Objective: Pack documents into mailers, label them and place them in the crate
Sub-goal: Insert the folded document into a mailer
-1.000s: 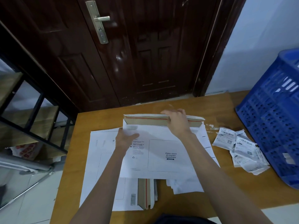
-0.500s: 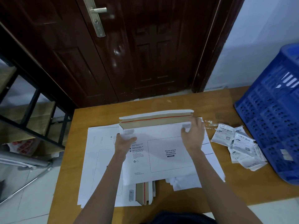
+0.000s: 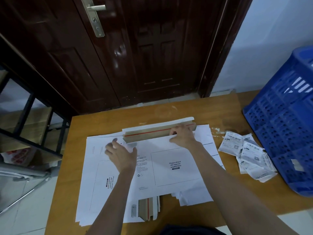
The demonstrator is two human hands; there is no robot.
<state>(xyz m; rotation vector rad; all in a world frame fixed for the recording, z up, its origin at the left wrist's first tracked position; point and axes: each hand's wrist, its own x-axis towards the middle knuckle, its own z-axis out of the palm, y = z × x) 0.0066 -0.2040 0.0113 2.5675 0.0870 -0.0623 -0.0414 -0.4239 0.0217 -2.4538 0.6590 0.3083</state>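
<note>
— Holding the top mailer (image 3: 169, 167) flat on the table (image 3: 186, 109), I have my right hand (image 3: 183, 137) at its far edge, fingers curled over the mouth where the flap (image 3: 159, 128) folds back. My left hand (image 3: 121, 154) is spread, fingers fairly straight, at the near-left corner; it is blurred, so I cannot tell if it presses down or only hovers.

— How does that mailer feel to you?

— I judge it light and stiff: thin card, brown inside, white outside. It should bend along the flap crease and nowhere else without kinking. The white face looks smooth, so it will likely slide on the stack of mailers (image 3: 101, 192) beneath.

— Where would you take hold, then?

— By the edges, thumb under and fingers over, near the mouth. Pinching the flap alone could tear it at the red strip (image 3: 149, 132).

— And the labels?

— They lie crumpled in a pile of waybills (image 3: 247, 155) to my right, just beside the blue crate (image 3: 284, 126). Flimsy paper, I would guess; lift one by a corner.
</note>
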